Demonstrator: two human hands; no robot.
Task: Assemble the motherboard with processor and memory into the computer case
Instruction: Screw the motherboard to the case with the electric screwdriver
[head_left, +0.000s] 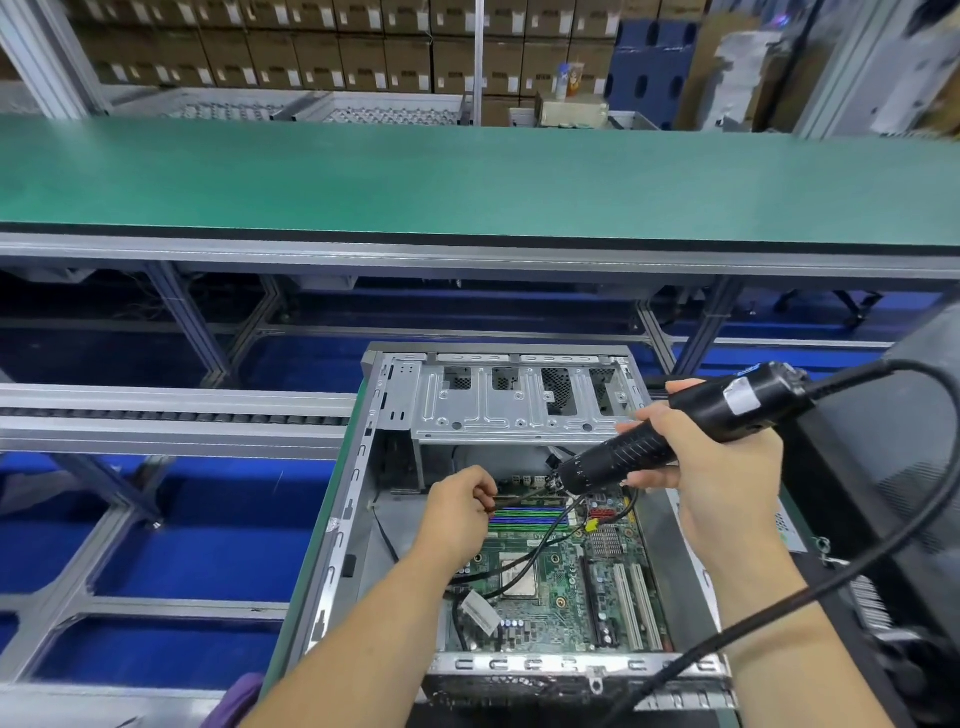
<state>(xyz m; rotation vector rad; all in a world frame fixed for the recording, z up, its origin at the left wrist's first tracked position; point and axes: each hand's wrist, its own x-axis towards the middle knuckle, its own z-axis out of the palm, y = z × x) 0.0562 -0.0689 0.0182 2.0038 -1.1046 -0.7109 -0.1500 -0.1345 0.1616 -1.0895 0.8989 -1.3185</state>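
While the motherboard (550, 566) already lies inside the computer case (519, 499) on the desk, I judge the fastening step is in hand: my right hand (727, 467) grips the electric screwdriver (675, 431), my left hand (457, 509) pinches its bit at the board's far edge. Next, the bit must seat on a screw.

green motherboard (561, 582) flat inside open computer case (395, 395)
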